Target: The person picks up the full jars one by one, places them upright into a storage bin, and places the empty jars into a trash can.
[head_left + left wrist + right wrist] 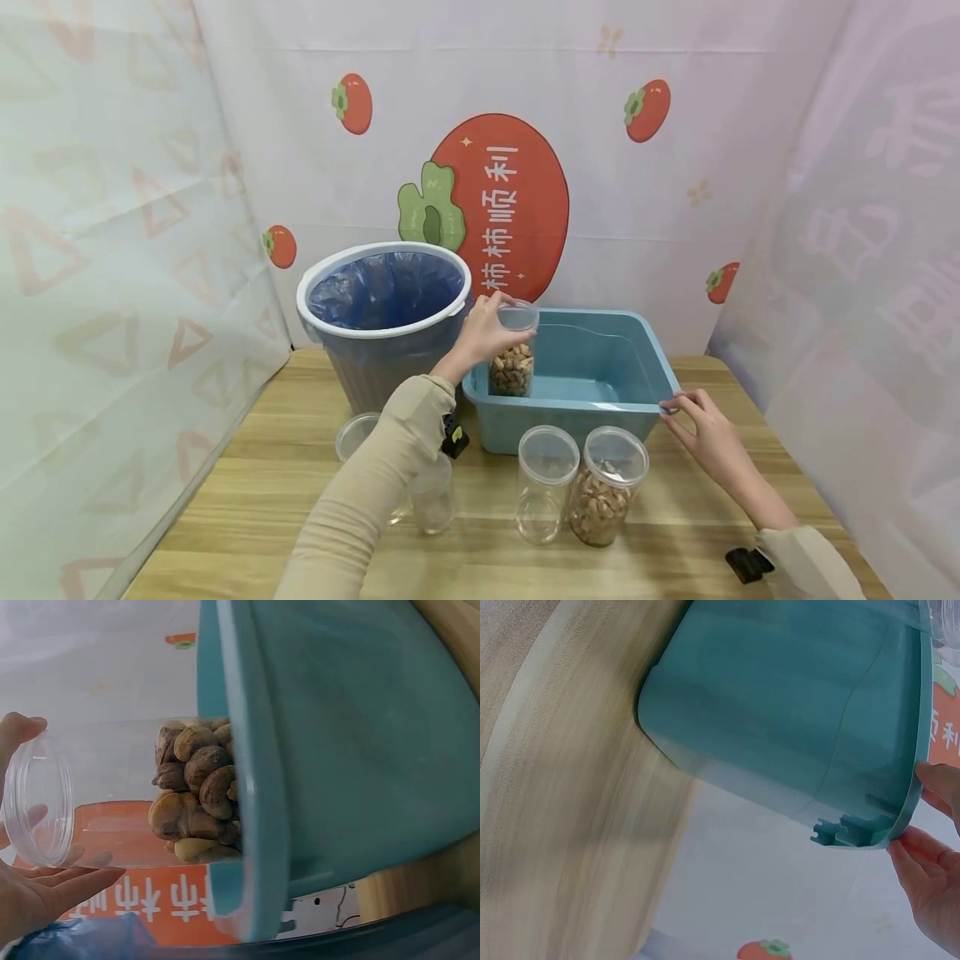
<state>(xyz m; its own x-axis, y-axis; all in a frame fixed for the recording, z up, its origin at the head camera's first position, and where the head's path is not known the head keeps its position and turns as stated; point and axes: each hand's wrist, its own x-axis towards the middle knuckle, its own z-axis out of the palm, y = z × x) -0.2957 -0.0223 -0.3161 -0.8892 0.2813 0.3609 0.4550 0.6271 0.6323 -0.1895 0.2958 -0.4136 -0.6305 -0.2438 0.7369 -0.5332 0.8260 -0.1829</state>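
**Nut jar (pixel 512 373) in blue tub (pixel 495 429), both hands gripping**

Far left: lined bin (pixel 360 375). Next, clear jars (pixel 433 504) partly behind your sleeve (pixel 352 517); contents hard to tell. Your left hand (pixel 487 333) grasps the nut jar near its lid (pixel 517 315), base inside the tub's left end. In front: clear jar (pixel 540 508) beside a second nut jar (pixel 600 504). Your right hand (pixel 705 429) pinches the tub's front right rim.

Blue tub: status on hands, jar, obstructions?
Left hand grips nut jar, partly inside blue tub. Right hand pinches tub's rim. Lined bin close on left; no blockage seen.
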